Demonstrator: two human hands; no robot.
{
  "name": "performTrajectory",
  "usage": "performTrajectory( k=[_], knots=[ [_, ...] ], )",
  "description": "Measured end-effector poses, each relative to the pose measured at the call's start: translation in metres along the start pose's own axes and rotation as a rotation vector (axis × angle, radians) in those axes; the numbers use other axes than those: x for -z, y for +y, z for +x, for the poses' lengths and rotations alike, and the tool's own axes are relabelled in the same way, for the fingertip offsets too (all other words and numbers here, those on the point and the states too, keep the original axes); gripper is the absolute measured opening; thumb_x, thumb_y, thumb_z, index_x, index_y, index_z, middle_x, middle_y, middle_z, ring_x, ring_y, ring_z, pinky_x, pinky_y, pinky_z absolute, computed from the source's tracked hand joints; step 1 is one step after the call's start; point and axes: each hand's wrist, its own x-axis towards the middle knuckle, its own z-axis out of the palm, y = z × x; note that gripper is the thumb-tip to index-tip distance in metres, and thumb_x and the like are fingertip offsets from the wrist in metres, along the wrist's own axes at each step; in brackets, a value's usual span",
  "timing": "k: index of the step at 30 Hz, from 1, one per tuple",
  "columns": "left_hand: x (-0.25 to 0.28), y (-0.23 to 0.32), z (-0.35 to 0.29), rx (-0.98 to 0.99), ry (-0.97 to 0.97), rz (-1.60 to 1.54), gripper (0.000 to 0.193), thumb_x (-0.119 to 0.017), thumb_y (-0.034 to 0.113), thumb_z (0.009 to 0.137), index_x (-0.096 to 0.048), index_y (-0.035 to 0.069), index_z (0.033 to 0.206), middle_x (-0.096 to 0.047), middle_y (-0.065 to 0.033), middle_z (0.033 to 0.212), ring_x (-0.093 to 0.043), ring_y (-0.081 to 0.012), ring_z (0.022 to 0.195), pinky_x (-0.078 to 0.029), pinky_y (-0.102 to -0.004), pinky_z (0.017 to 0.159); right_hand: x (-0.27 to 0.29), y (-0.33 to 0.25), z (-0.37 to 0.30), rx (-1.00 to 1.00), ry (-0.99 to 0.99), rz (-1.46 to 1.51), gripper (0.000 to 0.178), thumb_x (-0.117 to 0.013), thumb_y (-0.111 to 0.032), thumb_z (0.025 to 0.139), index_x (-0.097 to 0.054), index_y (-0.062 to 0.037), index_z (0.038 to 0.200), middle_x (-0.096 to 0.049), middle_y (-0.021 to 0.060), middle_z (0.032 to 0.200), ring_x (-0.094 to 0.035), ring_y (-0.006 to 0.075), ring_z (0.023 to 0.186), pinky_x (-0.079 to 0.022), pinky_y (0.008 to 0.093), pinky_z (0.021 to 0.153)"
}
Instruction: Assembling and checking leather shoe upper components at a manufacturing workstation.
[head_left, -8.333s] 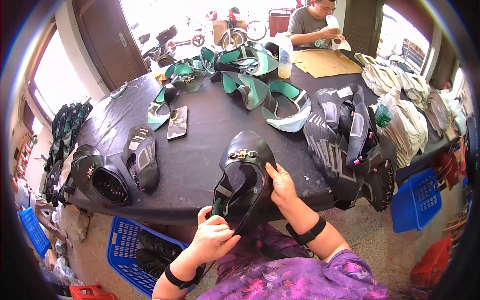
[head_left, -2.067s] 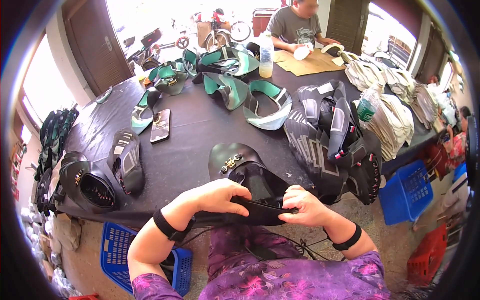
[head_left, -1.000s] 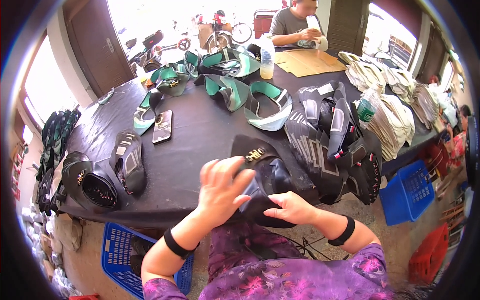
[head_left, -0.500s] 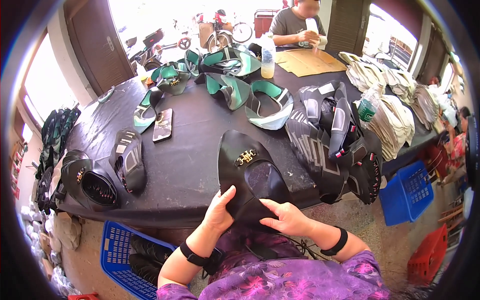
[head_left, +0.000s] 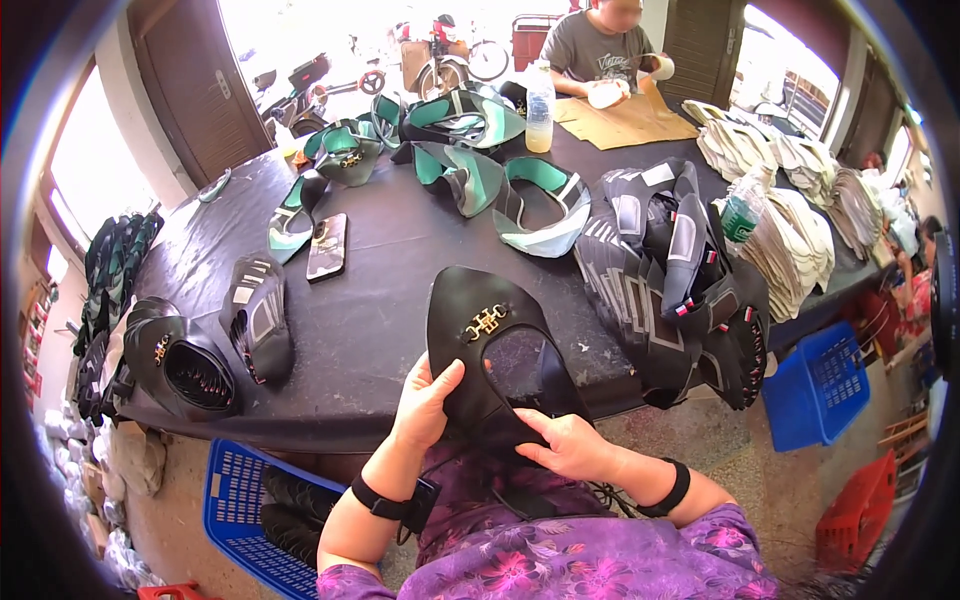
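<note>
A black shoe upper (head_left: 480,290) with a gold chain-like ornament on its front is held up at the table's near edge. My left hand (head_left: 428,400) grips its left side, thumb on top and the other fingers underneath. My right hand (head_left: 565,442) pinches the rim at the near end of its opening, between thumb and fingers. To the left lie a small stack of similar black uppers (head_left: 165,365) with the same ornament and a stack of black uppers with grey stripes (head_left: 255,320). A large heap of grey-striped black uppers (head_left: 650,290) stands right of my hands.
Green-lined uppers (head_left: 455,180), a phone (head_left: 327,247) and a bottle (head_left: 539,110) are on the black-covered table (head_left: 390,300). Whitish pieces (head_left: 785,240) lie stacked at right. Blue baskets (head_left: 225,490) stand below. Across the table, a person (head_left: 600,60) works over cardboard (head_left: 625,125).
My hands have tilted the black upper, and its front with the ornament shifts slightly left and faces me more. The person across has lowered a white piece toward the cardboard.
</note>
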Motion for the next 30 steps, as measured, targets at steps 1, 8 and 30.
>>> performTrajectory(
  k=[1, 8, 30],
  knots=[
    [-0.002, 0.000, 0.000, -0.061, 0.021, 0.061, 0.026, -0.055, 0.014, 0.085, -0.051, 0.006, 0.109, -0.060, -0.0098, 0.098, -0.060, -0.0198, 0.084, -0.051, -0.0326, 0.074, -0.002, 0.002, 0.000, 0.019, 0.007, -0.005, 0.047, -0.058, -0.021, 0.081, -0.042, 0.0020, 0.119, -0.057, 0.0207, 0.064, -0.058, 0.0341, 0.060, -0.046, 0.0388, 0.055],
    [0.007, 0.026, -0.002, -0.051, -0.098, 0.004, 0.028, -0.055, 0.014, 0.086, -0.049, 0.005, 0.112, -0.060, -0.0103, 0.098, -0.060, -0.0203, 0.086, -0.050, -0.0324, 0.075, 0.042, -0.006, 0.011, 0.252, 0.307, 0.046, 0.049, -0.066, -0.021, 0.075, -0.046, -0.0021, 0.116, -0.056, 0.0129, 0.103, -0.055, 0.0241, 0.097, -0.042, 0.0334, 0.084],
    [0.003, 0.053, -0.007, 0.131, -0.363, 0.104, 0.044, -0.061, 0.009, 0.080, -0.047, 0.001, 0.120, -0.055, -0.0062, 0.113, -0.049, -0.0150, 0.105, -0.037, -0.0296, 0.092, 0.098, 0.007, 0.057, 0.048, -0.643, 1.049, 0.054, -0.065, -0.017, 0.077, -0.042, 0.0051, 0.121, -0.056, 0.0134, 0.111, -0.054, 0.0201, 0.100, -0.039, 0.0304, 0.091]
  ],
)
